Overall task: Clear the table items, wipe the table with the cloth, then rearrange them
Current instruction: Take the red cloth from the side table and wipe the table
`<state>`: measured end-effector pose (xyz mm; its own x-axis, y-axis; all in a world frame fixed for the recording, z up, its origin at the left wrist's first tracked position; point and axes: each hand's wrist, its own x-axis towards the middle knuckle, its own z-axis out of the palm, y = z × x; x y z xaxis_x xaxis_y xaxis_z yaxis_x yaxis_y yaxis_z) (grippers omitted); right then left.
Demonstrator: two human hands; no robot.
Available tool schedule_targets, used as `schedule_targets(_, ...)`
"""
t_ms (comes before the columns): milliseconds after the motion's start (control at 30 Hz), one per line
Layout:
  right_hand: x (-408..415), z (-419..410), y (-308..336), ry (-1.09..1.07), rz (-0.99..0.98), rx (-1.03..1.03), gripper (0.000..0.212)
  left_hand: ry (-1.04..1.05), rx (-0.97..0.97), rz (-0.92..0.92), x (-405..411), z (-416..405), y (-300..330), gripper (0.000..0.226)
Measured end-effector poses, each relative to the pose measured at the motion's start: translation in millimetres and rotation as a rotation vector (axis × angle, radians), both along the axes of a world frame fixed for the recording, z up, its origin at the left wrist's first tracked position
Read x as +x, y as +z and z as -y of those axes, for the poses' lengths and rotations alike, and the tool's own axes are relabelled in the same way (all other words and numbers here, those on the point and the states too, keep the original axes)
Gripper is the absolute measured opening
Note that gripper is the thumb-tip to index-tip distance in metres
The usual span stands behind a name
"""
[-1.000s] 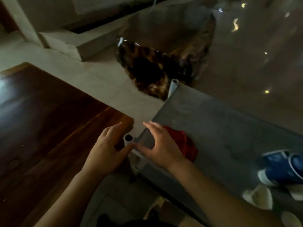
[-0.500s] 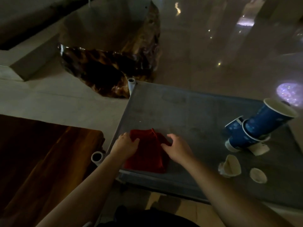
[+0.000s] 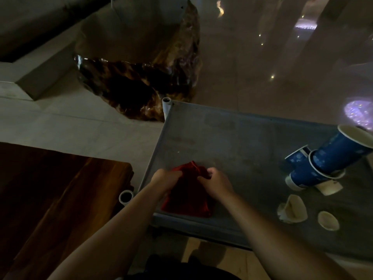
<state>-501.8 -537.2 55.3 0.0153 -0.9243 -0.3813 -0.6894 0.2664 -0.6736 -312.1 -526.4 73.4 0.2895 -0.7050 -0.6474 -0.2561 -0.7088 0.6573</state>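
A red cloth (image 3: 188, 199) lies bunched near the front left corner of the grey table (image 3: 232, 142). My left hand (image 3: 165, 179) pinches its left upper edge and my right hand (image 3: 217, 182) pinches its right upper edge, lifting the far part off the surface. On the right side of the table lie blue paper cups (image 3: 323, 164), nested and tipped on their sides. In front of them are a crushed white paper cup (image 3: 293, 209) and a small white piece (image 3: 328, 220).
A dark wooden table (image 3: 50, 199) stands to the left, with a narrow gap to the grey table. A large polished wooden stump (image 3: 141, 77) sits behind on the glossy floor. White tube legs (image 3: 126, 197) stick up at the grey table's corners.
My head has turned right, bringing the cups into view. Both hands moved from the table's corner onto the red cloth, closed on its far edge and gathered it up.
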Motion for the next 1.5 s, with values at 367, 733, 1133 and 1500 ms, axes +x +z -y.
schedule_targets(367, -8, 7, 0, 0.049, 0.141, 0.073, 0.068, -0.211, -0.304, -0.106, 0, -20, 33, 0.007)
schedule_targets(733, 25, 1, 75, 0.421, 0.452, -0.126, 0.011, -0.021, -0.584, -0.361, 48, -97, 97, 0.015)
schedule_targets(1133, 196, -72, 88, 0.920, 0.588, 0.146, 0.037, 0.582, -0.742, -0.327, 171, -260, 83, 0.017)
schedule_targets(1500, 342, -185, 66, 1.208, 0.385, 0.304, 0.012, 0.894, -0.601, -0.292, 259, -401, 27, 0.013)
